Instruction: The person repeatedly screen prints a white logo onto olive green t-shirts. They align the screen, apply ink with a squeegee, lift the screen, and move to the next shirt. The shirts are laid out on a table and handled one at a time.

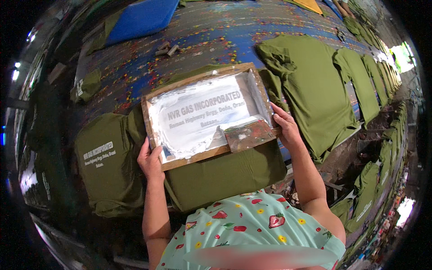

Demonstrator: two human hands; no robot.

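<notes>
A wooden printing screen frame (200, 76) with white ink on its mesh lies over an olive green shirt (225, 175) on the long table. My left hand (150, 161) grips the frame's near left corner. My right hand (285, 126) holds the frame's right side, beside a wooden squeegee (249, 135) that rests inside the frame at its near right. To the left lies a green shirt (108, 166) with white lettering printed on it. Plain green shirts (310, 90) lie to the right.
The long table top (202, 36) is paint-speckled blue. A blue board (141, 18) lies at the far left and a yellow one (308, 4) far off. A row of green shirts (373, 76) runs along the right. More printed shirts (366, 198) hang below the table edge.
</notes>
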